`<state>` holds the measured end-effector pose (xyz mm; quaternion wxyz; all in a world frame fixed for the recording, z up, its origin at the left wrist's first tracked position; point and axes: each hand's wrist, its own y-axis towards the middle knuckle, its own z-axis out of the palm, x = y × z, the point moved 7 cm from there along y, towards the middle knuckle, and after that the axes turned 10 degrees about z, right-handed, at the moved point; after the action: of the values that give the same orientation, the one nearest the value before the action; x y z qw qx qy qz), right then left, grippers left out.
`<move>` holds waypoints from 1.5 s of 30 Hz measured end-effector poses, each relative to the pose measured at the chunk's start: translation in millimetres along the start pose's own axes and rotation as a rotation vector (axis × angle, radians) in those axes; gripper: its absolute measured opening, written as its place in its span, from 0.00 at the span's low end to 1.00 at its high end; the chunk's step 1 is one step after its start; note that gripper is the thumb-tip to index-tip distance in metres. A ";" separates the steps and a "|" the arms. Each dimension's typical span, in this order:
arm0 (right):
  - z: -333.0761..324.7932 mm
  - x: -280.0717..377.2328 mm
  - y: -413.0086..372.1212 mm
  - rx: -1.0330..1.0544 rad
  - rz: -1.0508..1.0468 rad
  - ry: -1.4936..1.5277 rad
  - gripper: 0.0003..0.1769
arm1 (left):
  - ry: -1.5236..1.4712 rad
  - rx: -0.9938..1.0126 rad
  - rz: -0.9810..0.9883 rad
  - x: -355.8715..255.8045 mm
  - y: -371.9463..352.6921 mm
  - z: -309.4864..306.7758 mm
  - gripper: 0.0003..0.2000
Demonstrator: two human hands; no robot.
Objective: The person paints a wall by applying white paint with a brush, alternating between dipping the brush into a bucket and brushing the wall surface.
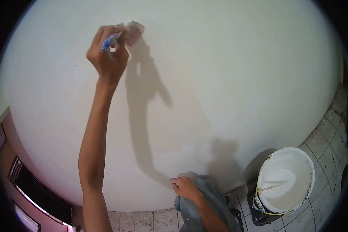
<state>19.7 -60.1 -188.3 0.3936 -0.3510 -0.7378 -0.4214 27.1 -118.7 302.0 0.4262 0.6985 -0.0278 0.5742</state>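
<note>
My left hand is raised high against the pale wall, its fingers wrapped round a paintbrush. The blue, paint-smeared handle end points back towards me, and the wide bristles meet or nearly meet the wall. Low down, my right hand rests by my knee, which is covered in grey-green cloth. Its fingers are curled in; whatever they hold, if anything, is hidden.
A white bucket with pale paint and a stick inside stands at the lower right on a black base. Paint-spotted tiles run along the wall's foot. A dark opening lies at the lower left.
</note>
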 end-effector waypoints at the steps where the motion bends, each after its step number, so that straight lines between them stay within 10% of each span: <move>1: -0.4 -0.2 0.5 0.000 -0.001 -0.002 0.10 | 0.016 -0.001 0.041 -2.6 0.9 -0.7 0.09; 11: -0.9 14.3 -2.9 0.033 -0.083 0.014 0.09 | -0.234 0.286 -0.079 -143.2 -94.8 6.6 0.10; 18: -207.0 107.1 -85.6 -0.616 -0.090 0.103 0.12 | -0.626 0.214 -0.541 -222.0 -135.2 -6.3 0.11; 27: -235.5 110.9 -157.8 -0.794 0.214 -0.421 0.17 | -1.163 0.216 -0.718 -399.3 -148.5 26.0 0.23; 34: -253.0 96.3 -165.8 -0.837 0.300 -0.571 0.12 | -1.055 0.092 -0.963 -391.1 -193.5 34.7 0.16; 45: -318.8 57.4 -205.5 -1.049 0.587 -0.644 0.10 | -0.873 0.422 -1.517 -381.6 -309.6 40.0 0.04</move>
<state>-89.6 -417.6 -102.2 0.0304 -0.7889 -0.3905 -0.4735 92.4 -119.1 -186.7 0.5050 0.7487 0.3875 -0.1850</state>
